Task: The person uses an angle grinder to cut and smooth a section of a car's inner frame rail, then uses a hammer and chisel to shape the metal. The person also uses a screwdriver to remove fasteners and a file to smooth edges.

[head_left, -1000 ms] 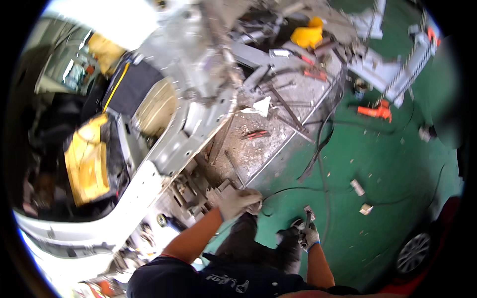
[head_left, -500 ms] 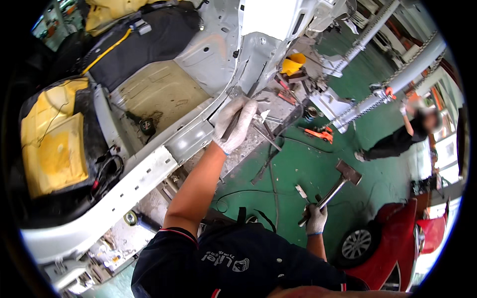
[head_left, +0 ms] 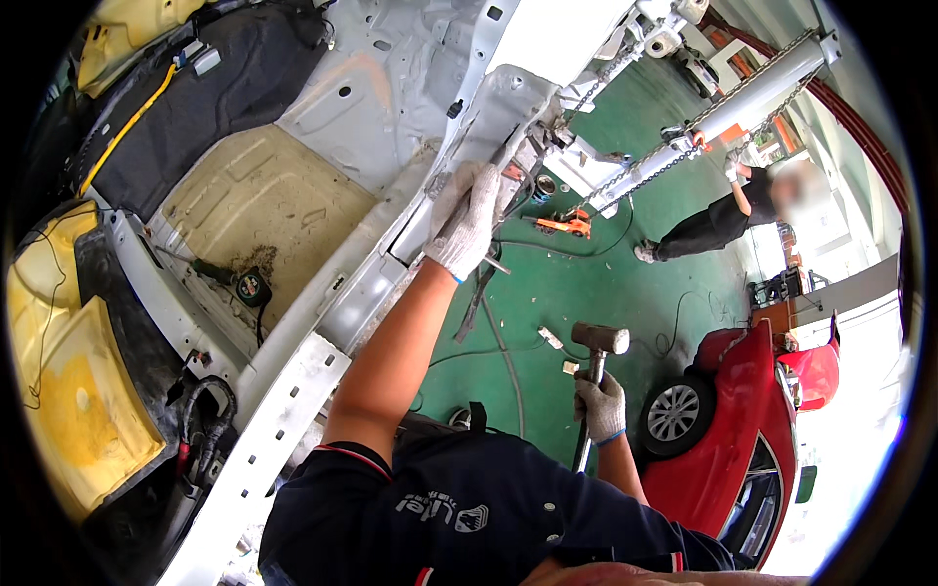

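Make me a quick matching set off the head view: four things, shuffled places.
Things
1. hammer
2. left hand
3. round black object
4. red car

Places
A. on the tan panel
B. to the right of the gloved right hand, front wheel showing
C. at the edge of the silver car body
D. gripped in the right hand, head up

Pairs: 1-D, 2-C, 3-A, 4-B

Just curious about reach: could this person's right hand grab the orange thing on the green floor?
Probably not: the right hand grips the hammer, and the orange thing lies farther off, seemingly beyond arm's reach.
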Demonstrator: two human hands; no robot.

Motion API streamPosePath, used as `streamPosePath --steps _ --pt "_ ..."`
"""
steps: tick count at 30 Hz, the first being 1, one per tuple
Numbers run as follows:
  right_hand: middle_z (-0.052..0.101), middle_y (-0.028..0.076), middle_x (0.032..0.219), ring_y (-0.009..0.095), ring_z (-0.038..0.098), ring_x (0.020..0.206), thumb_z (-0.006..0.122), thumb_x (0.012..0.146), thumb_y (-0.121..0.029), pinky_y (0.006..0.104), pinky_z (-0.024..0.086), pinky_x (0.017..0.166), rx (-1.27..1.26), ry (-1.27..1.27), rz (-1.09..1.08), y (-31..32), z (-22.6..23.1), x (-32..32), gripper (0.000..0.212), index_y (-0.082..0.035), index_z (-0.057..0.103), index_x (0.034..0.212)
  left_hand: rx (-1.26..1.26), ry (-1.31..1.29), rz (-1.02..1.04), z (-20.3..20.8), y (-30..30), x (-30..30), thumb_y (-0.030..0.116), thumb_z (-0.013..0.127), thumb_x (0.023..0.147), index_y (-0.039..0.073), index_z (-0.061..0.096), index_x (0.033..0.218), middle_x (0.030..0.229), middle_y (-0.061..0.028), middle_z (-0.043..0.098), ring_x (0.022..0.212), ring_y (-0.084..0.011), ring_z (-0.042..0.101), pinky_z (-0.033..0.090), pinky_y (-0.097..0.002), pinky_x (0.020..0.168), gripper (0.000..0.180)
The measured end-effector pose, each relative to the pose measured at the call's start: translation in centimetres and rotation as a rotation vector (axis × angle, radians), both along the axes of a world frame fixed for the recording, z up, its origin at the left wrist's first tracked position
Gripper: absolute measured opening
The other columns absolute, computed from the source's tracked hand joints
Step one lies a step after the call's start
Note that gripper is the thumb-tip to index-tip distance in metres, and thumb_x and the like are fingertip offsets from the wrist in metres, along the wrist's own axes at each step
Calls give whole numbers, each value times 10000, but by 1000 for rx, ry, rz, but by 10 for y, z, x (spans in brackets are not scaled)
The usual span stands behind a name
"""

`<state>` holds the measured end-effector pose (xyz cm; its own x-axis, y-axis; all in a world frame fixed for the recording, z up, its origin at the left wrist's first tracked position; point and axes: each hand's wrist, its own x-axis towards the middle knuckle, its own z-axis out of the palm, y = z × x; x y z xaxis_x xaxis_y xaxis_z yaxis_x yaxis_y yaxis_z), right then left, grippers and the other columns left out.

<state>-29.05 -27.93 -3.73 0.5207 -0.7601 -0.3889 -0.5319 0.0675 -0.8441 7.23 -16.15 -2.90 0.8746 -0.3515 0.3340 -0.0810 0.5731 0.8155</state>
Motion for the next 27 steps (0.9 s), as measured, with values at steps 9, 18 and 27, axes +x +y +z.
streamPosePath --steps 9,18,27 --pt "620 28 748 110 584 581 688 941 -107 292 490 520 -82 -19 158 14 38 46 247 35 666 1142 119 -36 10 -16 2 11 422 527 1140 79 582 854 705 18 552 640 -86 511 419 -271 616 449" --pt "714 65 911 235 699 768 789 867 -185 362 562 688 -552 -209 471 40 103 85 307 -23 708 1115 273 -105 0 0 -4 11 443 534 1130 98 580 846 694 17 535 651 -77 510 434 -282 613 449" --pt "702 251 945 485 694 892 691 950 -637 504 558 760 -814 -125 871 84 128 159 694 -18 622 1258 94 134 -35 9 -27 12 268 551 1109 48 703 1062 915 -79 716 869 -172 702 586 -325 797 272"
